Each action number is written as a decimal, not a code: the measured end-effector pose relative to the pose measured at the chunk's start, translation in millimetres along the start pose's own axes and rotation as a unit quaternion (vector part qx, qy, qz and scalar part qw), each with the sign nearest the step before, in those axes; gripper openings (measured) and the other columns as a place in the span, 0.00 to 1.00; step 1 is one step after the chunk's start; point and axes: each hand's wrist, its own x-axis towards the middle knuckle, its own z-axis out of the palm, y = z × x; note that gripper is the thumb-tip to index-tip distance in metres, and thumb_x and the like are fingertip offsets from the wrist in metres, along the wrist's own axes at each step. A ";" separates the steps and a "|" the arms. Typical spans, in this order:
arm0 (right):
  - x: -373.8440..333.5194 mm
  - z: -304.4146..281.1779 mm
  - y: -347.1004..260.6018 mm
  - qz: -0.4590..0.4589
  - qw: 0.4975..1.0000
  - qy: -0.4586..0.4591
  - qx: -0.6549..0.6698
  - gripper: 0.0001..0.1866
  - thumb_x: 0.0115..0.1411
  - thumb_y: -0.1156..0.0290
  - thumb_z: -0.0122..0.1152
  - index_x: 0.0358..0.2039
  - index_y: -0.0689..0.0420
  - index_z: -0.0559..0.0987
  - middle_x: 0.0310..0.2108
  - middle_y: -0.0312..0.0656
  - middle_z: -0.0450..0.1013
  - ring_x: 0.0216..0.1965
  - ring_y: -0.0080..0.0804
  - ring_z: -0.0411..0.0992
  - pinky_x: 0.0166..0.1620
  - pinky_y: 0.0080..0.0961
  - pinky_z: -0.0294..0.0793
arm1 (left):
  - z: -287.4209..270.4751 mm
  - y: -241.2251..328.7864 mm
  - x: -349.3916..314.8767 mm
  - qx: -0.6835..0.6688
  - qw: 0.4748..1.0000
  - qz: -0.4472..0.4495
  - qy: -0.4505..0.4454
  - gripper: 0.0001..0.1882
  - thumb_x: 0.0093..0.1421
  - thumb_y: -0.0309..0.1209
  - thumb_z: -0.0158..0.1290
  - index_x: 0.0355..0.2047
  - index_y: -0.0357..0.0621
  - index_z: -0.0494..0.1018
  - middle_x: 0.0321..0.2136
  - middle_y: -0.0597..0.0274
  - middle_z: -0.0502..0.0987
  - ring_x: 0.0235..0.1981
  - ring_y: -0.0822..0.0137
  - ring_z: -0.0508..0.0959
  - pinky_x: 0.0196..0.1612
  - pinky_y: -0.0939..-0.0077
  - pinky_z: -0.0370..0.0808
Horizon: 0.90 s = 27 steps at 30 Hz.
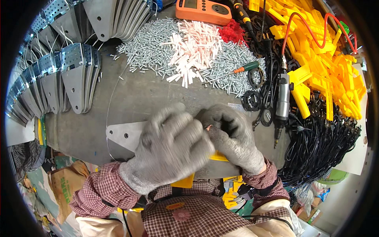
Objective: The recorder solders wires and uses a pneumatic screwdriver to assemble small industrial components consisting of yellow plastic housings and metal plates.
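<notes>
- 10 o'clock: stacks of grey metal plates (75,85), with bluish perforated metal at their upper ends.
- Between 8 and 9 o'clock: a single metal plate (118,133) with holes lies on the worktable (87,130), its right end hidden by the left hand. It looks thin and stiff, probably modest in weight; the side edges seem the best hold, though smooth metal may slip.
- 7 o'clock, near centre: the gloved left hand (169,146), blurred, fingers curled inward; I cannot tell what they hold.
- 12 o'clock: a heap of pale pieces (193,47) among silver screws (150,45).
- Between 3 and 4 o'clock: the gloved right hand (233,134), thumb and fingers bent toward each other; any pinched item is unclear. A yellow piece (218,157), likely light, rigid plastic, shows just below.
- Between 2 and 3 o'clock: a powered driver (283,94).
</notes>
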 end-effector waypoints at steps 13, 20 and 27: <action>-0.8 9.6 13.2 -0.038 0.987 -0.024 0.154 0.07 0.56 0.77 0.60 0.36 0.57 0.77 0.31 0.37 0.73 0.30 0.25 0.70 0.34 0.24 0.70 | -19.0 -21.7 5.2 -0.163 0.980 -0.074 -0.088 0.14 0.62 0.24 0.57 0.46 0.41 0.68 0.40 0.61 0.73 0.40 0.72 0.75 0.48 0.76 0.72; -3.2 8.5 -6.7 -0.160 0.982 0.019 -0.099 0.06 0.56 0.74 0.62 0.34 0.57 0.77 0.30 0.38 0.73 0.27 0.27 0.70 0.31 0.24 0.70 | -2.8 -0.1 -2.9 -0.466 0.841 -0.274 0.034 0.12 0.57 0.24 0.60 0.42 0.45 0.73 0.36 0.63 0.77 0.39 0.59 0.79 0.53 0.58 0.71; -12.7 13.2 -24.1 -0.097 0.976 0.065 -0.185 0.20 0.51 0.68 0.69 0.44 0.61 0.79 0.32 0.48 0.75 0.33 0.46 0.77 0.36 0.37 0.77 | 11.5 3.7 0.5 -0.387 0.885 -0.230 0.121 0.16 0.50 0.17 0.57 0.40 0.42 0.76 0.34 0.63 0.79 0.34 0.58 0.78 0.43 0.60 0.73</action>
